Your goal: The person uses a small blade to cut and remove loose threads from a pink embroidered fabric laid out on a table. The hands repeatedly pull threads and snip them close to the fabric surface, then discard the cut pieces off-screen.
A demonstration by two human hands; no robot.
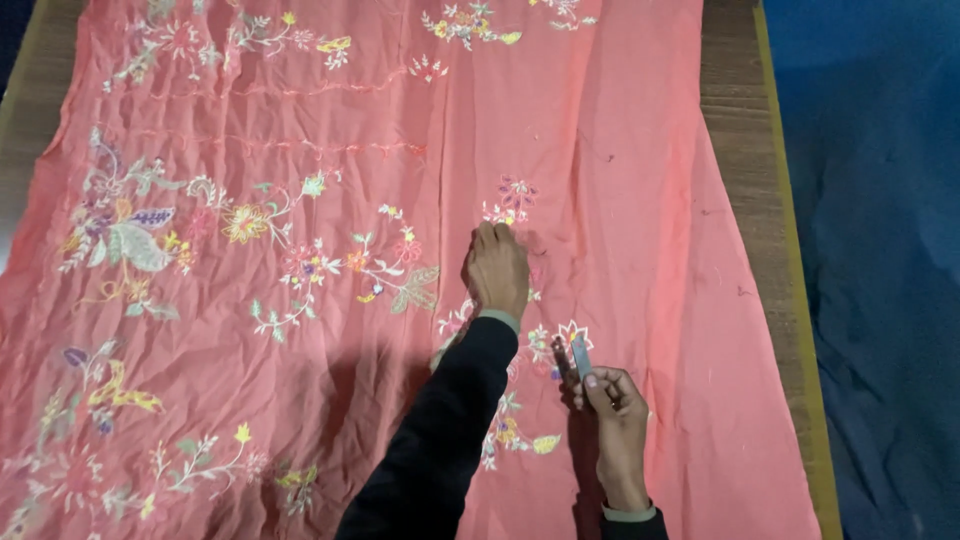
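From the head camera we look down on our two hands over a coral-pink cloth (pixel 620 180) spread flat across a wooden tabletop (pixel 728 110).

Our left hand (pixel 497 268) reaches forward from a black sleeve (pixel 440 430), the arm running up and slightly right across the cloth. The hand lies back up with its fingers curled under, and the knuckles press down on the fabric just below a small embroidered flower (pixel 511 200). Its grip is closed into a loose fist on the cloth; we cannot tell whether any fabric is pinched inside it.

Our right hand (pixel 615 410) sits nearer to us and to the right, wrist low, with its fingers pointing up and to the left. Its grip is closed around a small metal cutter (pixel 580 353): the thumb and fingers hold the lower end, and the grey blade end stands up out of the hand. The tip lies just beside another stitched flower (pixel 570 333), near the left wrist.

More floral embroidery (pixel 130 235) spreads over the left part of the cloth. A blue surface (pixel 880 250) lies beyond the tabletop's right edge.
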